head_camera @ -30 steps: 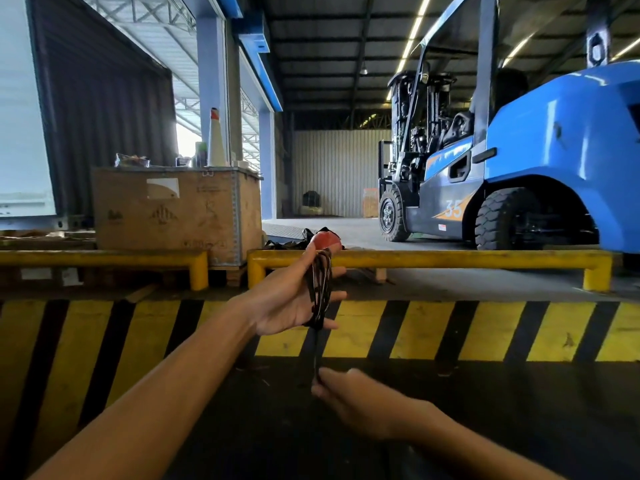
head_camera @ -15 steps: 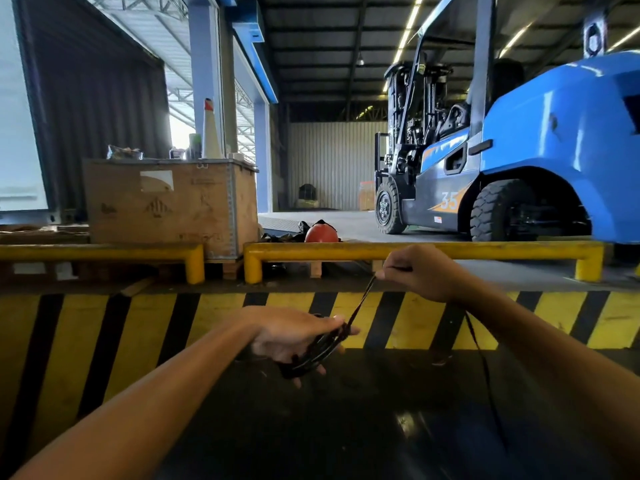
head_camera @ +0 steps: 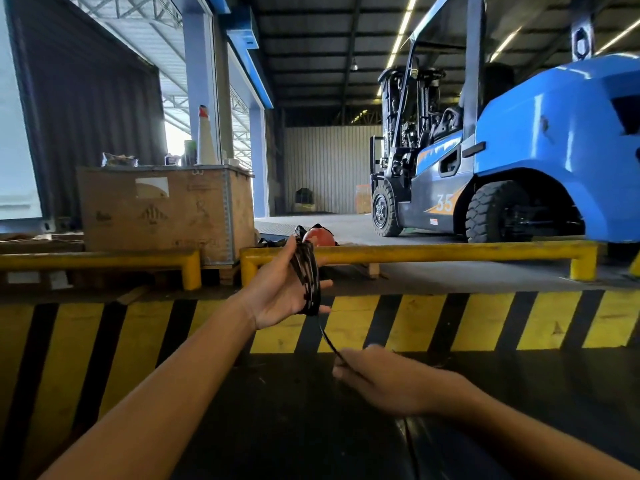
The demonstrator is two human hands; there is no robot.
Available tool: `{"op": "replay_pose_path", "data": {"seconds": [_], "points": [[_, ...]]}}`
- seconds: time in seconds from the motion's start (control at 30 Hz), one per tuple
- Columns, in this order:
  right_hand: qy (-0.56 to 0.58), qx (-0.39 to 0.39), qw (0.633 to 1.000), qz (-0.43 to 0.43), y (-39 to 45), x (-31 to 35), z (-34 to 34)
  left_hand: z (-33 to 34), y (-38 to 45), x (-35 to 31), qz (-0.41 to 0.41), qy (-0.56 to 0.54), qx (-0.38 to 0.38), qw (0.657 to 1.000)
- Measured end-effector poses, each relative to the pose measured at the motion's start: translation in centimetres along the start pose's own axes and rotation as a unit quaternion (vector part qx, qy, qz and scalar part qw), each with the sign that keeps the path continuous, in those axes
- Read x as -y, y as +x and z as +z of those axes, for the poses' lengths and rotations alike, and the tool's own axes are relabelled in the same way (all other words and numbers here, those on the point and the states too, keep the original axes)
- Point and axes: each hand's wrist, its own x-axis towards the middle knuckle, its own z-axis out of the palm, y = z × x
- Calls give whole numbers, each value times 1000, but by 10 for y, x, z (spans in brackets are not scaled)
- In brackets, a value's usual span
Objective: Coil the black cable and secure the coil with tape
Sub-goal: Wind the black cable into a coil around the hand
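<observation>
My left hand (head_camera: 282,291) is raised at centre, palm turned right, with several loops of the black cable (head_camera: 308,277) wound around its fingers. One strand of the cable runs down from the coil to my right hand (head_camera: 384,381), which pinches it lower down, in front of my body. The loose tail (head_camera: 410,445) trails on down over the dark floor. No tape is in view.
A yellow-and-black striped kerb (head_camera: 485,320) crosses ahead, with yellow guard rails (head_camera: 433,251) behind it. A wooden crate (head_camera: 166,211) stands at left, a blue forklift (head_camera: 519,161) at right. A red helmet (head_camera: 322,235) lies behind the rail.
My left hand rose and turned upright with the coil. My right hand swung from up by the rail down and toward me, laying the strand over the coil.
</observation>
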Motion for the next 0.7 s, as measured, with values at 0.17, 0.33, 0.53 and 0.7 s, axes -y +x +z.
{"op": "replay_pose_path", "data": {"seconds": [0.17, 0.33, 0.53, 0.7], "points": [[-136, -117, 982, -54, -10, 5, -69, -18, 1, 18, -71, 309, -83, 945], [-159, -292, 943, -16, 3, -13, -105, -4, -9, 29, -216, 368, 84, 900], [-78, -290, 951, 70, 10, -42, -55, 9, -13, 16, -143, 67, 256, 954], [-37, -81, 994, 63, 12, -20, 27, 13, -9, -2, -35, -3, 165, 986]]}}
